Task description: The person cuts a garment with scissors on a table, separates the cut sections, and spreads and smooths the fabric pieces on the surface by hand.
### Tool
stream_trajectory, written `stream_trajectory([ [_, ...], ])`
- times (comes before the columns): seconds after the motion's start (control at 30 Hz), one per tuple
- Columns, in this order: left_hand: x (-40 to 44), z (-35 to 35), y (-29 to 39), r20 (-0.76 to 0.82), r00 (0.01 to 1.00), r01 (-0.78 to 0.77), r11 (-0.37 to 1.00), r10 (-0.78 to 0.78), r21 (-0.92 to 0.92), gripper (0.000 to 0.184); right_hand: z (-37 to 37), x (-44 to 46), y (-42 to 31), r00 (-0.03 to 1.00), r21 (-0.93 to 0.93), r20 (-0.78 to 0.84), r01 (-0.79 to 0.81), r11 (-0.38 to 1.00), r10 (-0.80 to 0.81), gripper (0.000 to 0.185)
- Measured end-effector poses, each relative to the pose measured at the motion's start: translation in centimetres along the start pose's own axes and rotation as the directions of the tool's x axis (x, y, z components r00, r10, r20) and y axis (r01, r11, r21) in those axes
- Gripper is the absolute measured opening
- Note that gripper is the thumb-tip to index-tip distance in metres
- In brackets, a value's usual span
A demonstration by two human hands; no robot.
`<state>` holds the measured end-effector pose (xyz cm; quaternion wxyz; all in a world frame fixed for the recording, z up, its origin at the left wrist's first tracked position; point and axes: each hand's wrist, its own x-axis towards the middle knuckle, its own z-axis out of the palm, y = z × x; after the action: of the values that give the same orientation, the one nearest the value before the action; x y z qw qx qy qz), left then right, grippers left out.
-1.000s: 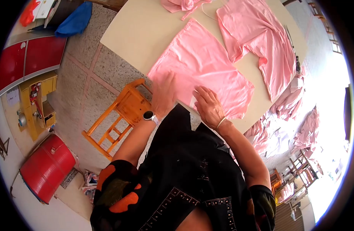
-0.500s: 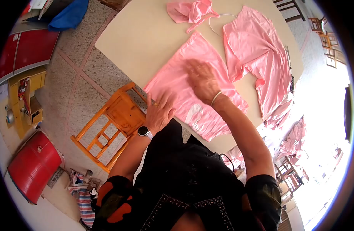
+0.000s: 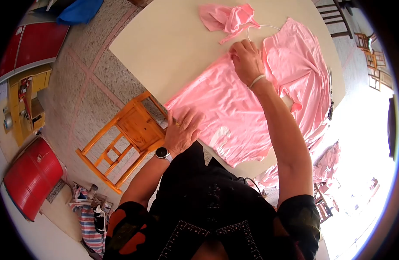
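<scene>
A pink satin garment (image 3: 221, 110) lies spread on the table, with a whitish patch near its lower edge. My left hand (image 3: 182, 132) rests flat on its near left corner, fingers spread; a ring and a watch show on that arm. At the garment's far corner, the fingers of my right hand (image 3: 247, 63) are curled and pinched on the cloth. A second pink garment (image 3: 297, 56) lies just to the right, partly behind my forearm. Beyond my right hand is a crumpled pink piece (image 3: 229, 18), with a thin white cord (image 3: 264, 27) running beside it.
The beige table (image 3: 164, 47) has its left edge near a wooden chair (image 3: 141, 128). Dark scissors-like objects, unclear, sit at the right table edge. More pink cloth (image 3: 327, 162) hangs off to the right. A red curved object (image 3: 34, 177) stands at lower left.
My right hand has moved from sweeping over the middle of the garment to its far corner, where its fingers have closed. My left hand stays on the near corner.
</scene>
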<state>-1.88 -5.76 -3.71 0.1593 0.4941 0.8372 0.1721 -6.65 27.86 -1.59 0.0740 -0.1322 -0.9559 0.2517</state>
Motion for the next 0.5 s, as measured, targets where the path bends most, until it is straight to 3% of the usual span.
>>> stream_trajectory([
  [0.03, 0.0, 0.0, 0.0, 0.009, 1.0, 0.007, 1.0, -0.007, -0.006, 0.06, 0.1, -0.3, 0.0, 0.991, 0.046, -0.117, 0.064, 0.997, -0.059, 0.016],
  [0.1, 0.0, -0.1, 0.2, 0.029, 0.999, 0.02, 1.0, -0.019, -0.021, 0.061, -0.6, -1.7, -0.2, 0.99, 0.057, -0.084, 0.12, 0.991, -0.115, 0.012],
  [0.23, 0.0, -0.2, 0.2, 0.032, 0.999, 0.02, 0.999, -0.019, -0.027, 0.06, -1.4, -4.1, -0.1, 0.987, 0.074, 0.124, 0.091, 0.993, -0.099, 0.011],
  [0.43, -0.1, 0.0, 0.1, 0.026, 1.0, 0.014, 1.0, -0.013, -0.016, 0.059, -2.3, -3.3, -0.4, 0.962, 0.199, 0.223, 0.115, 0.973, -0.16, 0.021],
  [0.5, -0.1, 0.1, 0.1, 0.009, 1.0, 0.004, 1.0, -0.004, -0.008, 0.059, -3.0, -2.0, -0.7, 0.896, 0.267, 0.433, -0.226, 0.937, 0.093, 0.021],
])
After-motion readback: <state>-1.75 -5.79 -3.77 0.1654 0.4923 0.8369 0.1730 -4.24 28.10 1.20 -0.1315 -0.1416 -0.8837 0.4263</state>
